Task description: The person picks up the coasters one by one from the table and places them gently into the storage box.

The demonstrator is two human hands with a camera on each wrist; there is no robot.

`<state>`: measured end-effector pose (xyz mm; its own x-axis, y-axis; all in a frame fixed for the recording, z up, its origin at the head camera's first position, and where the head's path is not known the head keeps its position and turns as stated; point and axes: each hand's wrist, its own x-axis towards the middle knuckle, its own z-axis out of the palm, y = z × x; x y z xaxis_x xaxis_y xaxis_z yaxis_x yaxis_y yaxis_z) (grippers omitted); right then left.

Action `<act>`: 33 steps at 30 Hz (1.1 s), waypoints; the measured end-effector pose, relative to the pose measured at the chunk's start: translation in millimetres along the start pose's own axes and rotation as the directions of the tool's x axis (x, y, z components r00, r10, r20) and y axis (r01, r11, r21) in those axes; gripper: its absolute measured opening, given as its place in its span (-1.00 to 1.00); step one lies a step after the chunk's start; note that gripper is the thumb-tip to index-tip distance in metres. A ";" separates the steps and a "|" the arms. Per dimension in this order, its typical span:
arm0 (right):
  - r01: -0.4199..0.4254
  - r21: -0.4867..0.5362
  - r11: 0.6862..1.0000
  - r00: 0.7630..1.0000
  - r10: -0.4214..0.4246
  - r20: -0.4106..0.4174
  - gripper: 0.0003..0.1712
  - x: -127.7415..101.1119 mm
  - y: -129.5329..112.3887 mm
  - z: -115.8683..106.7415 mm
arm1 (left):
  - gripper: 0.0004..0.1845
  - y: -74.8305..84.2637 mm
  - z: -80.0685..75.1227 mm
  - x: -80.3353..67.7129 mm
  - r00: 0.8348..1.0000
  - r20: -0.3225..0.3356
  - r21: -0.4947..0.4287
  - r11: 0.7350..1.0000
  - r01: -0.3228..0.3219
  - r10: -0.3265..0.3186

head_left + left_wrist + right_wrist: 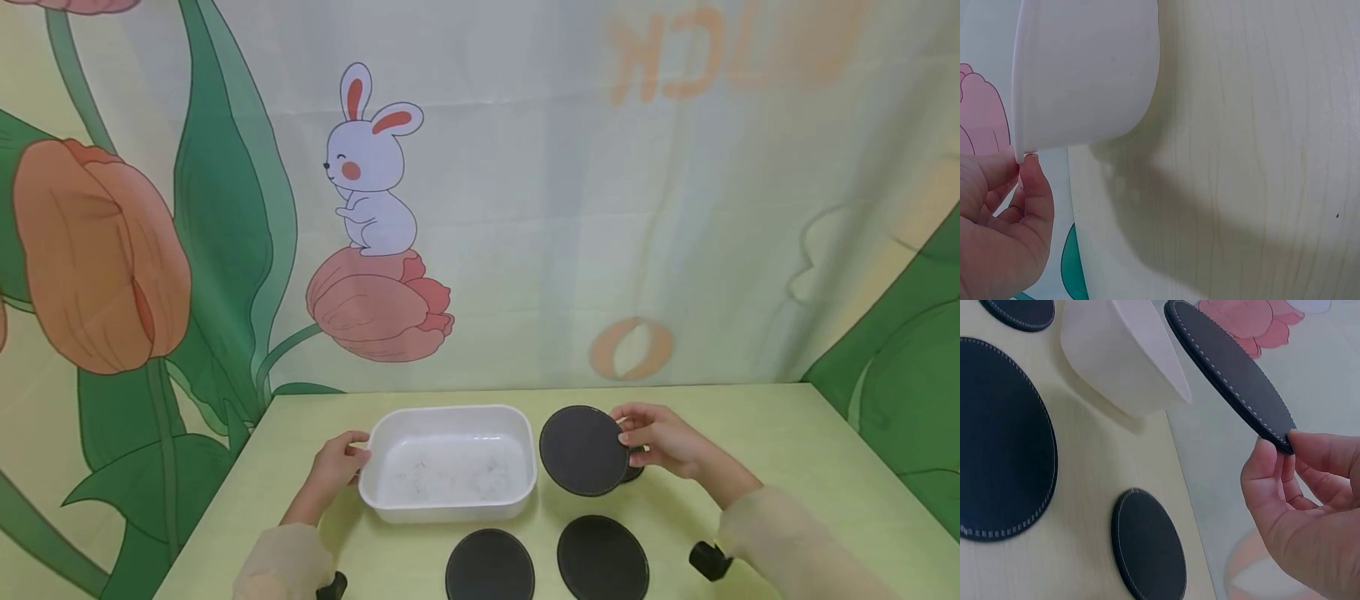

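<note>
A white plastic tub (450, 462) stands on the pale green table (787, 450). My left hand (360, 454) pinches the tub's left rim; in the left wrist view its fingertips (1030, 164) sit right under the rim of the tub (1085, 75). My right hand (626, 437) pinches the edge of a round black coaster (583, 450) and holds it tilted above the table, just right of the tub. The right wrist view shows the held coaster (1229, 369) between thumb and fingers of my right hand (1282, 447), its far edge above the tub (1122, 356).
Two more black coasters (490, 567) (602, 557) lie flat near the front edge. Another coaster (634, 473) lies partly hidden under the held one and shows as a coaster (1150, 544) on the table. A printed cloth backdrop (525, 208) rises behind the table.
</note>
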<state>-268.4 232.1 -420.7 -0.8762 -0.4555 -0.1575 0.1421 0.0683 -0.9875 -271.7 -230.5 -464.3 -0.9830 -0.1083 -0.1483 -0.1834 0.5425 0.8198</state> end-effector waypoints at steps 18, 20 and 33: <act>-0.004 0.089 0.996 0.999 0.007 -0.040 -0.67 40.2 -7.6 58.2 | -0.66 3.7 -0.2 -2.7 1.000 -0.004 -0.008 1.000 0.010 -0.010; -0.003 0.087 0.996 0.999 0.007 -0.049 -0.64 44.9 -7.4 63.5 | -0.65 3.5 -0.1 -2.3 1.000 -0.003 -0.010 1.000 0.017 -0.017; -0.025 0.116 0.993 0.994 0.037 -0.103 -0.62 79.0 1.5 101.5 | -0.64 2.1 0.5 0.6 1.000 0.001 -0.005 1.000 0.030 -0.030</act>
<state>-290.7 106.2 -434.2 -0.9131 -0.3589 -0.1934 0.2162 -0.0239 -0.9761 -272.7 -229.0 -462.9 -0.9770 -0.1242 -0.1734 -0.2131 0.5345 0.8179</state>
